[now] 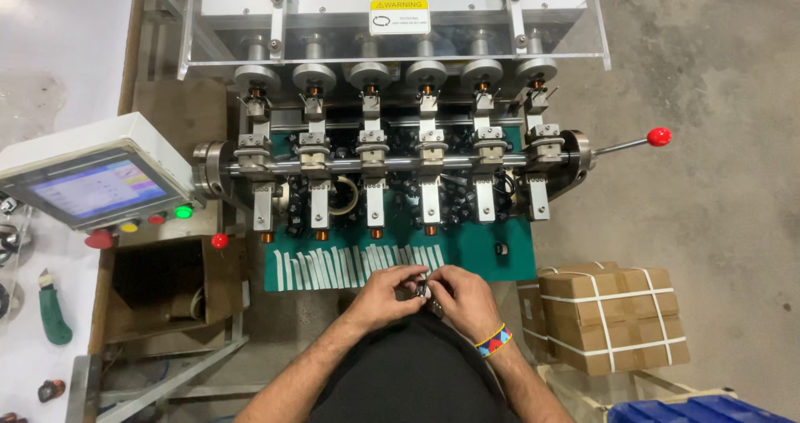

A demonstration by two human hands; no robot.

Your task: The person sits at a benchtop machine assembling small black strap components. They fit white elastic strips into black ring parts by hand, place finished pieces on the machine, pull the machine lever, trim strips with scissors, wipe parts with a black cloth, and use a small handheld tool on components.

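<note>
Head view: left hand (385, 294) and right hand (463, 298) pinch a small dark coil part (422, 290) together at the green mat's (517, 260) front edge; white tape strips (354, 266) lie unused, and several winding-machine (392, 152) spindles carry copper coils.

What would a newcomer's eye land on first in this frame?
Most likely the multi-station winding machine filling the top centre, with its row of six identical heads and the red-knobbed lever sticking out to the right. Next, the left hand and right hand meeting at the green mat's front edge over a small dark part. At left, a lit touchscreen panel stands out.
</note>
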